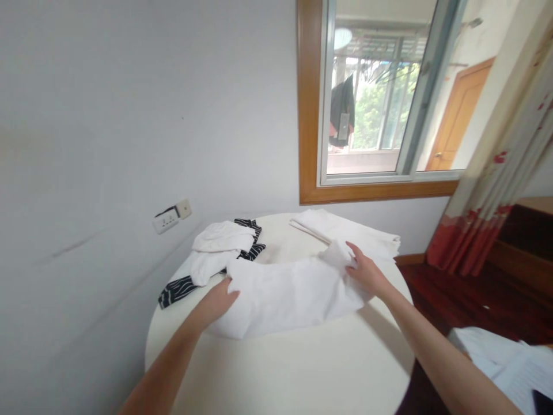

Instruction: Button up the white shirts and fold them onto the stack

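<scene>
A white cloth garment (294, 294), folded into a long strip, stretches between my two hands above the round white table (276, 374). My left hand (217, 301) grips its left end, thumb on top and the other fingers hidden behind the fabric. At the other end my right hand (365, 274) pinches the upper right corner. What kind of garment it is I cannot make out. Close behind my left hand lie a crumpled white garment (222, 237) and a black-and-white striped cloth (177, 291). Beyond my right hand is a flat folded stack of white fabric (345, 227).
A grey-white wall (129, 115) borders the table's left and back, with a socket (166, 220) low on it. Behind stands a wood-framed window (309, 115). A red-and-cream curtain (470, 230) hangs at right. Pale cloth or papers (501, 357) lie at lower right.
</scene>
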Available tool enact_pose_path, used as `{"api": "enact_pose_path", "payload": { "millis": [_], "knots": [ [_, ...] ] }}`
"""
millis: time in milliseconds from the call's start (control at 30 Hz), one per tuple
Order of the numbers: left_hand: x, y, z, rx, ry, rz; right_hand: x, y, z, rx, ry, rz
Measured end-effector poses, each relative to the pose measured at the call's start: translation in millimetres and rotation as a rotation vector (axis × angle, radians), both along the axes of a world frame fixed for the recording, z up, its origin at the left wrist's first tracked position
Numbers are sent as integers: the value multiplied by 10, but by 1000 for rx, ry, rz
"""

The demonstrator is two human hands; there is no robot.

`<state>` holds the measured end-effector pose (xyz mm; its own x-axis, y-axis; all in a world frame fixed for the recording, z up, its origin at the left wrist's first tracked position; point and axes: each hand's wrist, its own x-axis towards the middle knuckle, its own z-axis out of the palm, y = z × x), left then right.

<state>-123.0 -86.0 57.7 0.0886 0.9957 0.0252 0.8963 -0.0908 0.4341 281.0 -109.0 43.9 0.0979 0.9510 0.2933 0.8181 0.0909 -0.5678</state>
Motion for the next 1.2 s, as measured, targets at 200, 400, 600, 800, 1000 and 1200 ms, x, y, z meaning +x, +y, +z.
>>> {"api": "enact_pose_path", "payload": {
  "millis": [200, 400, 600, 800, 1000, 1200],
  "knots": [
    [110, -460, 274, -360, -254, -233, 567, -819, 517, -28, 75, 170],
    [539, -253, 780, -496, -208, -273, 1066, -996, 933, 78, 222, 92],
    [1433, 1144, 1664, -41, -160, -471, 1311, -385, 1392, 481, 329, -65],
    [2286, 2213, 1689, 636, -52, -37, 1354, 640, 1068, 474, 221, -349],
    [2498, 2089, 490, 471, 21, -64, 1268, 1083, -7, 60, 204, -454],
    [2255, 1639, -247, 332, -92, -284, 1303, 973, -302, 43, 208, -442]
  ]
}}
